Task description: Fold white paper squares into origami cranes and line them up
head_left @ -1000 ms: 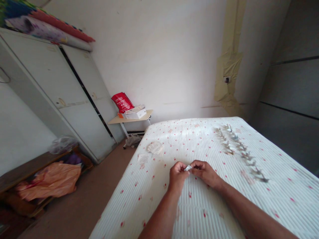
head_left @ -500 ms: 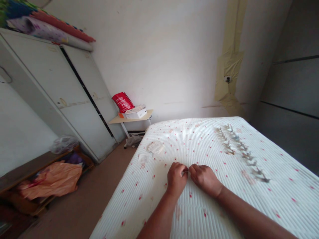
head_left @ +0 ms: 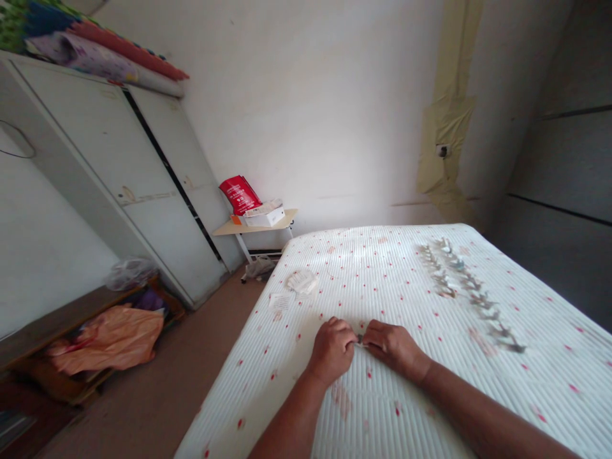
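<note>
Low over the middle of the bed (head_left: pixel 363 421), my left hand (head_left: pixel 333 347) and my right hand (head_left: pixel 394 347) face each other with fingers pinched. A small folded piece of paper (head_left: pixel 359 340) spans the gap between my fingertips, each hand gripping one end. Most of it is hidden by the fingers. To the right stand two rows of several small folded paper figures (head_left: pixel 488 311), bird-like in shape but blurred. Beyond my left hand lie a pile of cut paper pieces (head_left: pixel 301 281) and a flat printed sheet (head_left: pixel 281 302).
Past the bed's far left corner stands a small table (head_left: pixel 224 229) with a red bag (head_left: pixel 240 196) and a white box (head_left: pixel 265 218). A grey cabinet (head_left: pixel 143 178) lines the left. A low wooden shelf (head_left: pixel 71 319) holds an orange plastic bag (head_left: pixel 109 338). A socket (head_left: pixel 443 151) is on the wall.
My hands have drawn slightly apart and lower, with more of the paper showing between the fingertips. The whole view has shifted a little.
</note>
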The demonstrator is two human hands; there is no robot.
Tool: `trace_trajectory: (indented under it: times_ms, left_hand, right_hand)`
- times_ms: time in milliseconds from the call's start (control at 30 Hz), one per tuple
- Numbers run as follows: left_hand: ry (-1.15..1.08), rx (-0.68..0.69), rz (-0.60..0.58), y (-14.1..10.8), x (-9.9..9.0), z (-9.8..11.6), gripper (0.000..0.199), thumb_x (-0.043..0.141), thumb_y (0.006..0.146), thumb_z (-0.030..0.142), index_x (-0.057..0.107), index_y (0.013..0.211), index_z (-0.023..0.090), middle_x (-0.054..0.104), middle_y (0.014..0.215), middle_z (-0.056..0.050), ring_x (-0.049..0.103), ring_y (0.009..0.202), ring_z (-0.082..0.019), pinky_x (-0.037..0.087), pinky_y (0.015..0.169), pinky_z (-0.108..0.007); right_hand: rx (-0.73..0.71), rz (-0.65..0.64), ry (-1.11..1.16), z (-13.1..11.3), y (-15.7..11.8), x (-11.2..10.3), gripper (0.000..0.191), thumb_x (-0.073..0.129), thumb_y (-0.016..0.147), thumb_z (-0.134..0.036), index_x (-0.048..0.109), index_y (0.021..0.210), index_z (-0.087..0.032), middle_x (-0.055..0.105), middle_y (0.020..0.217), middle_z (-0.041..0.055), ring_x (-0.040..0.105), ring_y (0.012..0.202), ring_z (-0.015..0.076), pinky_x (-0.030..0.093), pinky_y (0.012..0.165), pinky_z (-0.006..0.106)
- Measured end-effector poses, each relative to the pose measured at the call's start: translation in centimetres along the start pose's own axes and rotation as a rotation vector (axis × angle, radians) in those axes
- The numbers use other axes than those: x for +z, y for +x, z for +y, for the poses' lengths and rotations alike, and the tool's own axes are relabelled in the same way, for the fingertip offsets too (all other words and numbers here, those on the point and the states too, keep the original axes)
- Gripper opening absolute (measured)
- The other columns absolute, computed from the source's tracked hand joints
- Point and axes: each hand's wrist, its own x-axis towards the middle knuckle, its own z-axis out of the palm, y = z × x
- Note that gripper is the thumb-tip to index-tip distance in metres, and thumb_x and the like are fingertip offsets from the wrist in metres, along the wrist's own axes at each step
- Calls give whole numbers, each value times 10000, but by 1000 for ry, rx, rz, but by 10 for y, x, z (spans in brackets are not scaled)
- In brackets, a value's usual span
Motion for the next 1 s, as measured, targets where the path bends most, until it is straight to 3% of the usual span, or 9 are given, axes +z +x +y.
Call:
trace_trajectory:
  times_ms: [200, 400, 600, 1000]
  left_hand:
    - [2, 1, 13, -10, -3, 7, 176, 550, 674, 85, 666, 705, 213, 576, 754, -16, 480, 795, -154, 367, 725, -284]
    - [84, 41, -32, -12, -9, 12, 143, 558, 687, 117, 666, 688, 211, 574, 791, -22, 477, 815, -162, 356, 714, -294]
    - [186, 69, -70, -21, -18, 20, 207, 543, 716, 151, 659, 862, 240, 570, 912, -41, 463, 878, -195, 356, 761, -344]
    - [294, 50, -68, -26, -17, 29, 152, 514, 782, 174, 618, 883, 218, 553, 870, -45, 451, 865, -192, 351, 733, -342]
  right_hand:
    - [-28, -42, 11, -1, 1, -2, 194, 466, 824, -168, 650, 797, -220, 584, 766, 7, 567, 711, 116, 379, 608, 192]
    - [1, -78, 249, 7, -1, -4, 183, 504, 797, -151, 663, 819, -239, 572, 798, -9, 563, 719, 94, 388, 639, 180]
    - [78, -107, 388, 9, 0, -5, 168, 522, 797, -192, 683, 798, -238, 569, 829, -9, 560, 705, 86, 400, 647, 180]
    - [396, -147, 359, 3, 20, -5, 115, 576, 653, -178, 686, 659, -210, 640, 759, -6, 570, 681, 114, 390, 592, 186]
